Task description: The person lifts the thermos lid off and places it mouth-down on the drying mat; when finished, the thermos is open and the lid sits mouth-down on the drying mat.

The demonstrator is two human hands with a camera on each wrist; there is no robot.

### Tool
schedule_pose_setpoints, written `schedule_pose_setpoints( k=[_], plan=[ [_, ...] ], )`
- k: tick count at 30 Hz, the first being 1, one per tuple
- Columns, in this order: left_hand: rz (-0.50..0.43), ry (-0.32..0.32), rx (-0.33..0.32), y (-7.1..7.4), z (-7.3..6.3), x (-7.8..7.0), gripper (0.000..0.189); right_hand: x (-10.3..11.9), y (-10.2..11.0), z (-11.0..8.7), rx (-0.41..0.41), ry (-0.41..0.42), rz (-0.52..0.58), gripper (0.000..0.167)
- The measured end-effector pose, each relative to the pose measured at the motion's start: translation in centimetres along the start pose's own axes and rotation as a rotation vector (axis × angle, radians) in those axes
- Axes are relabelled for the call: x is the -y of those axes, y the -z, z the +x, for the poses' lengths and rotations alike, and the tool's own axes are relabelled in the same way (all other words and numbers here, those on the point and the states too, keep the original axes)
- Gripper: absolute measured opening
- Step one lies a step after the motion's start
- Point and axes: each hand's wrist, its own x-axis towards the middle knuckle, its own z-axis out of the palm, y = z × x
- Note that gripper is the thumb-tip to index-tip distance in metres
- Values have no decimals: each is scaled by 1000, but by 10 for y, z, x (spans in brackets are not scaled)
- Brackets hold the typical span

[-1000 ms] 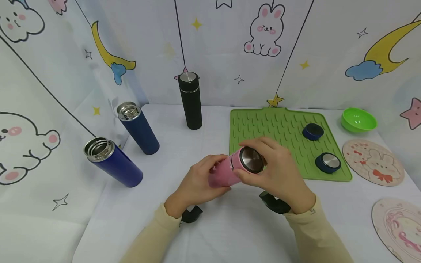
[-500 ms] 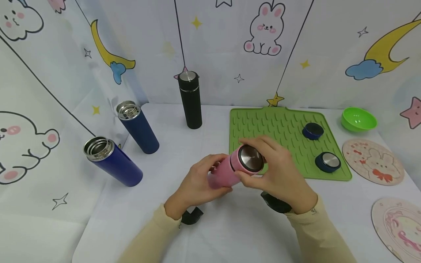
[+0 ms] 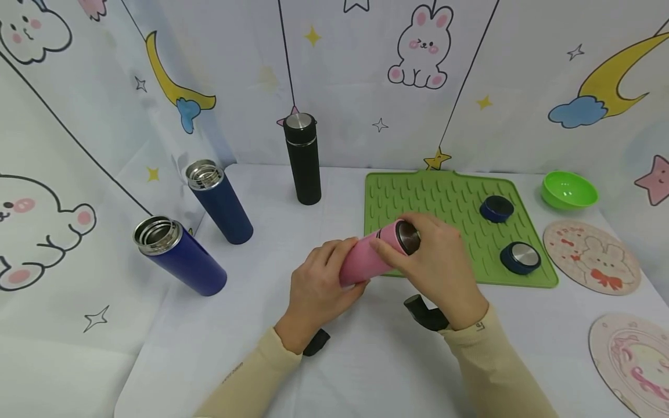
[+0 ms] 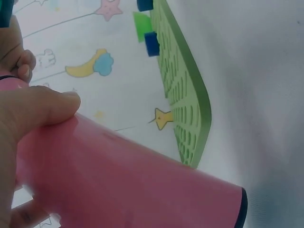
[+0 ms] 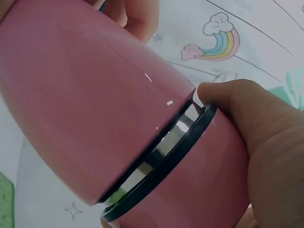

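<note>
A pink thermos [image 3: 360, 264] is held at a slant above the table, its top toward the right. Around its lower body my left hand [image 3: 316, 287] is wrapped, and the thumb [image 4: 52, 104] lies along the pink wall in the left wrist view. My right hand [image 3: 441, 264] grips the pink lid [image 3: 391, 234], which has a steel top. In the right wrist view, a strip of shiny metal neck [image 5: 161, 147] shows between the body [image 5: 95, 95] and the lid [image 5: 204, 175], with a dark ring at the lid's edge. The right fingers behind the lid are mostly hidden.
Two lidless blue thermoses [image 3: 188, 264] [image 3: 225, 209] stand on the left, a closed black thermos [image 3: 305, 174] at the back. A green mat [image 3: 413, 197] bears two dark blue lids [image 3: 496, 209] [image 3: 520, 258]. Right of it are a green bowl [image 3: 569, 194] and two round placemats [image 3: 590, 258] [image 3: 635, 360].
Both hands have turned the pink thermos, so its steel top faces more to the right and shows less. The left hand has rolled over, its back now showing more.
</note>
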Motion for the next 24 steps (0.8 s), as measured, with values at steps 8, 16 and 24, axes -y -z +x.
schedule_pose_setpoints(
  k=[8, 16, 24],
  plan=[
    [-170, 17, 114, 7, 1, 7, 76, -2, 0, -1, 37, 87, 61, 54],
    [-349, 19, 202, 15, 2, 19, 79, -5, 3, -1, 50, 234, 165, 61],
    [-428, 12, 266, 19, 4, 28, 81, -6, 9, -3, 120, 336, 231, 69]
  ],
)
